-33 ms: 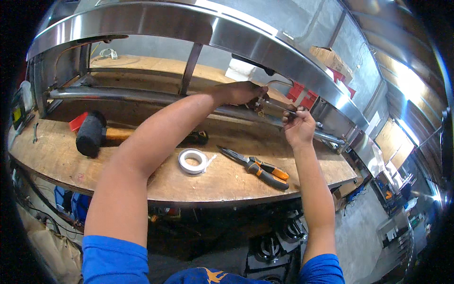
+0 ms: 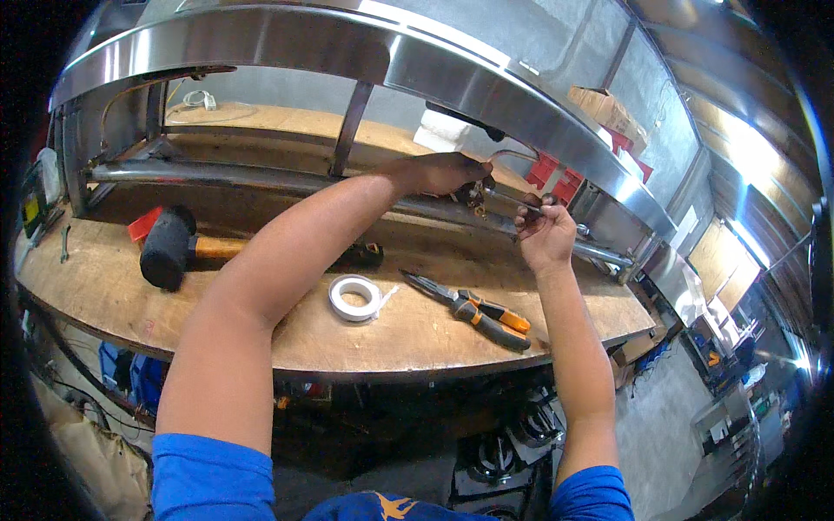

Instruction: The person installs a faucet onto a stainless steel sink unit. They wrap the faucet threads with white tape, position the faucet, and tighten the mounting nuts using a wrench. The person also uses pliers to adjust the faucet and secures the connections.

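The left hand (image 2: 447,173) reaches to the far side of the bench (image 2: 408,343), its back toward the view; its fingers are mostly hidden, so I cannot tell how tightly they close. A small fitting (image 2: 475,198) sits right at its fingertips, near the pipe (image 2: 217,174) under the steel frame (image 2: 261,39), its shape hard to make out. To its right, the right hand (image 2: 546,233) pinches a thin rod (image 2: 511,197) between thumb and fingers. The rod runs left toward the fitting; whether they touch is unclear.

Nearer lie the pliers (image 2: 469,311), handles to the right, and left of them the tape (image 2: 354,299). The left forearm covers the middle of the handle of the mallet (image 2: 168,247), farther left. Below the near edge, black burners (image 2: 497,456) are partly lost in shadow.
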The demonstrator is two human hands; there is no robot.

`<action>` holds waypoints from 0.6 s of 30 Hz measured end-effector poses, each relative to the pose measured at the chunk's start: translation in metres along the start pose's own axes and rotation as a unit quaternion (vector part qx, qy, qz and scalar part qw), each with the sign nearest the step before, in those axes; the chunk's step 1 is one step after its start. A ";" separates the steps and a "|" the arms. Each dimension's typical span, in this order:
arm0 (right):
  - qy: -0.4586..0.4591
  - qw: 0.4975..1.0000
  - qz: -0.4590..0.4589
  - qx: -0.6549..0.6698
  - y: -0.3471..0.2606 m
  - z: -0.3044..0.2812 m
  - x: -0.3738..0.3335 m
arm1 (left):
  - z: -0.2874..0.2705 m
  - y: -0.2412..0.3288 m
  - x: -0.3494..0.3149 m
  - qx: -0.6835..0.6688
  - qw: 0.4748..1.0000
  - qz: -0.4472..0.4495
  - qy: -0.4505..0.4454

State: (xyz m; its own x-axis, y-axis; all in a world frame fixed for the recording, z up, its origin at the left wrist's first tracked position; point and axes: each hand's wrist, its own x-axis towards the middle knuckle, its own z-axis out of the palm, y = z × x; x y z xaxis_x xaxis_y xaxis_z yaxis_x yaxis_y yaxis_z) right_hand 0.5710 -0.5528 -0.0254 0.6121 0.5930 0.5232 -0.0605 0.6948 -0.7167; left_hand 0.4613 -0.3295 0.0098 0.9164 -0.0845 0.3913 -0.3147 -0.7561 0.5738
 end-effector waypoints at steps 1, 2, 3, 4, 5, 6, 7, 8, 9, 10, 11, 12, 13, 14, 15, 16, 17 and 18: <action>0.040 0.999 -0.001 -0.019 0.002 0.000 0.004 | -0.001 0.000 0.000 0.003 1.000 0.013 -0.011; 0.040 0.999 0.003 -0.027 0.004 0.002 0.007 | -0.002 0.000 0.000 0.007 1.000 0.015 -0.009; 0.040 0.999 0.008 -0.034 0.004 0.003 0.009 | -0.002 0.000 0.000 0.010 1.000 0.021 -0.012; 0.038 0.998 0.015 -0.043 0.004 0.005 0.011 | -0.003 0.000 0.000 0.005 0.999 0.043 -0.022; 0.037 0.998 0.023 -0.051 0.005 0.005 0.013 | -0.003 -0.001 0.001 0.015 0.999 0.041 -0.018; 0.037 0.997 0.024 -0.063 0.005 0.006 0.015 | -0.003 -0.001 0.002 0.024 0.999 0.041 -0.022; 0.043 0.997 0.021 -0.064 0.005 0.005 0.016 | -0.003 -0.001 0.002 0.034 0.998 0.041 -0.024; 0.050 0.996 0.012 -0.069 0.006 0.003 0.017 | -0.002 -0.002 0.002 0.043 0.998 0.039 -0.019; 0.049 0.996 0.009 -0.073 0.007 0.001 0.018 | -0.002 -0.003 0.003 0.053 0.998 0.037 -0.014; 0.053 0.997 -0.006 -0.064 0.008 -0.001 0.018 | -0.002 -0.004 0.003 0.063 0.997 0.033 -0.007; 0.051 0.997 -0.017 -0.055 0.008 -0.003 0.019 | -0.002 -0.004 0.004 0.061 0.997 0.042 -0.010; 0.051 0.997 -0.027 -0.047 0.008 -0.005 0.019 | -0.002 -0.005 0.004 0.058 0.997 0.051 -0.012; 0.057 0.997 -0.028 -0.048 0.009 -0.006 0.019 | -0.002 -0.006 0.005 0.056 0.997 0.058 -0.013; 0.066 0.996 -0.029 -0.050 0.009 -0.007 0.019 | -0.002 -0.006 0.005 0.075 0.995 0.061 -0.010; 0.081 0.994 -0.039 -0.062 0.009 -0.007 0.020 | -0.003 -0.007 0.006 0.094 0.994 0.062 -0.005; 0.078 0.995 -0.027 -0.061 0.009 -0.007 0.020 | -0.002 -0.007 0.006 0.113 0.992 0.062 0.001; 0.080 0.994 -0.023 -0.069 0.010 -0.007 0.020 | -0.003 -0.007 0.007 0.125 0.990 0.066 0.001; 0.087 0.993 -0.019 -0.083 0.011 -0.006 0.019 | -0.003 -0.007 0.007 0.138 0.988 0.070 0.001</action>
State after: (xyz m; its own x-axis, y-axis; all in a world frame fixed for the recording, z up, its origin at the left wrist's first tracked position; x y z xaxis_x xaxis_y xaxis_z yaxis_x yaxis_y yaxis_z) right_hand 0.5869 -0.5363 -0.0255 0.7386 0.4793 0.4740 0.0872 0.6294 -0.7722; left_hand 0.4695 -0.3234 0.0109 0.8677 -0.1994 0.4552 -0.3587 -0.8853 0.2960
